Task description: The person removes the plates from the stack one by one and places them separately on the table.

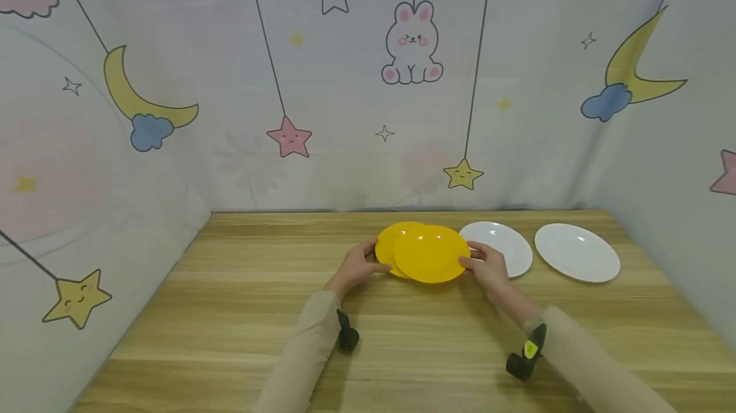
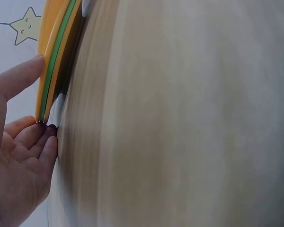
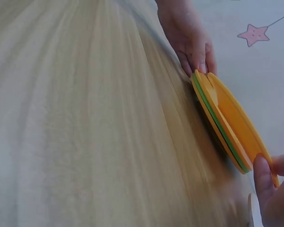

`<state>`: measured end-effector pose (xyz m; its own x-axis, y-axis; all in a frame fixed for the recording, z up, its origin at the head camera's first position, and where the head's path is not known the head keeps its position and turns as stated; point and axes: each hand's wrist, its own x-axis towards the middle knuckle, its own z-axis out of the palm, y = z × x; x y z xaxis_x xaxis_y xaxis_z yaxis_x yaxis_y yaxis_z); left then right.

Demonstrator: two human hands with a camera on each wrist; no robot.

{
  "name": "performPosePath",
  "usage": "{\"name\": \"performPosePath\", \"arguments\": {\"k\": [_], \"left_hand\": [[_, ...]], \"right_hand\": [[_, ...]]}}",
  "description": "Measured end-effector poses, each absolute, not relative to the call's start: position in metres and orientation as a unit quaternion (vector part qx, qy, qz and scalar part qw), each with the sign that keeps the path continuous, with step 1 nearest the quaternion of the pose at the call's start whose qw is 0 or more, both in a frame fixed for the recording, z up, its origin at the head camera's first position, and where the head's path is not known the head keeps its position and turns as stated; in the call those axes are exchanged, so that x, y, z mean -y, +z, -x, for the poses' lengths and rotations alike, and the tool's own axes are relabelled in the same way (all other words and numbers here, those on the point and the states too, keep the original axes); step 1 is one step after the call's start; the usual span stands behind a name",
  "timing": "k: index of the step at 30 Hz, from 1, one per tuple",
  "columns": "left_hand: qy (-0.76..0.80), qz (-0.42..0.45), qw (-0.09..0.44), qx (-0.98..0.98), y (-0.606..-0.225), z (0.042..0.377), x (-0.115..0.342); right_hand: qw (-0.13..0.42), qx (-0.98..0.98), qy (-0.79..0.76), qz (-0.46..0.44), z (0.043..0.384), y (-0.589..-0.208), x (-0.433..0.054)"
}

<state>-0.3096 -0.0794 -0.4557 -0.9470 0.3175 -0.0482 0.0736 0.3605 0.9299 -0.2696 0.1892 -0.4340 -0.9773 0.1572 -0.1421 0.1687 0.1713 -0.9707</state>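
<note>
A stack of round plates (image 1: pixel 386 250) is between my hands near the back of the table, with a green plate (image 2: pixel 54 64) visible edge-on between yellow ones. The uppermost yellow plate (image 1: pixel 431 254) is shifted to the right, overlapping the stack. My left hand (image 1: pixel 358 267) holds the stack's left edge, thumb on top and fingers underneath. On the other side, my right hand (image 1: pixel 487 267) pinches the top plate's right rim between thumb and fingers. In the right wrist view, a gap shows between this plate (image 3: pixel 236 120) and those below near my right hand.
A white plate (image 1: pixel 506 243) lies behind my right hand, partly hidden by it. Another white plate (image 1: pixel 577 252) lies farther right. The wooden table (image 1: pixel 259 311) meets patterned fabric walls (image 1: pixel 345 176) at its back and sides.
</note>
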Motion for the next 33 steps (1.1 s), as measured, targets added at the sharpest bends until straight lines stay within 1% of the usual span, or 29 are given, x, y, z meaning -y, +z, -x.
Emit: {"name": "performPosePath", "arguments": {"k": [6,15,28,33], "left_hand": [[0.541,-0.114,0.106,-0.827,-0.458,0.310,0.079],[0.533,-0.113,0.104,-0.832,-0.458,0.310,0.080],[0.524,-0.111,0.097,-0.839,-0.458,0.310,0.079],[0.532,-0.115,0.097,-0.833,-0.460,0.312,0.079]], "right_hand": [[0.015,-0.762,-0.638,-0.106,0.259,-0.432,-0.192],[0.012,-0.755,-0.647,-0.103,0.241,-0.427,-0.198],[0.034,-0.746,-0.657,-0.105,0.219,-0.431,-0.225],[0.033,-0.749,-0.654,-0.106,0.211,-0.431,-0.233]]}}
